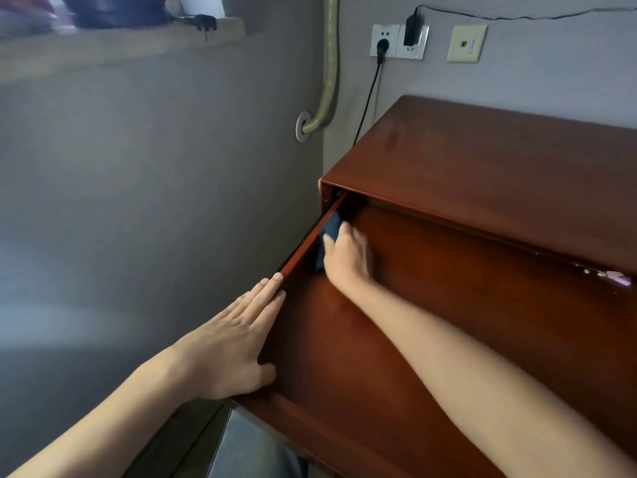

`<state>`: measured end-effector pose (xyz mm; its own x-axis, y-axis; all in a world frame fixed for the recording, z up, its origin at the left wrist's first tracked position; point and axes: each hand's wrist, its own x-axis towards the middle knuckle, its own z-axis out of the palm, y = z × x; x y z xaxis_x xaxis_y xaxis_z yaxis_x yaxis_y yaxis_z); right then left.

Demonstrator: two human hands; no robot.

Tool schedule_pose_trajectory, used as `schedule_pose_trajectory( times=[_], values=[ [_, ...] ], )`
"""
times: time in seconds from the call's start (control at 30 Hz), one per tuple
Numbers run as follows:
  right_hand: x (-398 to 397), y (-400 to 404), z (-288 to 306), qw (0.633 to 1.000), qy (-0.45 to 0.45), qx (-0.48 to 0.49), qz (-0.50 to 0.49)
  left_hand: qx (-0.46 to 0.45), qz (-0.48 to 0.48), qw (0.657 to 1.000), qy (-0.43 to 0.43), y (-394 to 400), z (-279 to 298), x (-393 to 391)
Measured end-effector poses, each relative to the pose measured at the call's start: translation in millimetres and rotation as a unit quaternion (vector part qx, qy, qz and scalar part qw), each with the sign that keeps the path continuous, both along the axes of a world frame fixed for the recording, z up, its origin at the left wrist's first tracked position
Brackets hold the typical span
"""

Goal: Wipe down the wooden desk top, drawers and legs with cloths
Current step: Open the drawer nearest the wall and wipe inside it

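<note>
The reddish-brown wooden desk top (499, 174) fills the right of the view, with a drawer (448, 305) pulled out beneath it. My right hand (348, 253) reaches deep into the drawer's far left corner and holds a dark blue cloth (329, 236) against the inside of the left wall. My left hand (234, 339) lies with straight fingers along the outside of the drawer's left wall (303, 251), its thumb hooked over the front corner. The drawer's inside holds nothing else in view.
A grey wall (155, 201) stands close on the left. Behind the desk are wall sockets (400, 41) with a plugged black cable (367, 98) and a pipe (327, 70). Chipped white marks (613, 277) show on the desk's front edge at right.
</note>
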<state>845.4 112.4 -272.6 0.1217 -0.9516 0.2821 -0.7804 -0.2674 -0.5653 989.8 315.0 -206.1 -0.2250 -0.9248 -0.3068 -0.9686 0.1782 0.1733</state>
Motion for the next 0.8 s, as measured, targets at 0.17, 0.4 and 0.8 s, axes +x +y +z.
schedule_pose_trajectory(
  times=[0.17,0.4,0.8],
  values=[
    [5.2,-71.7,22.9,0.987,-0.042,0.110,-0.107,-0.004,0.006,1.000,0.016,1.4,-0.1,0.1],
    [7.1,-79.9,22.4,0.990,-0.025,0.115,-0.083,-0.055,0.030,0.995,0.075,0.7,-0.4,1.3],
    [-15.4,133.0,-12.1,0.925,0.038,-0.171,0.336,-0.185,0.125,0.967,0.126,10.0,11.1,-5.4]
  ],
)
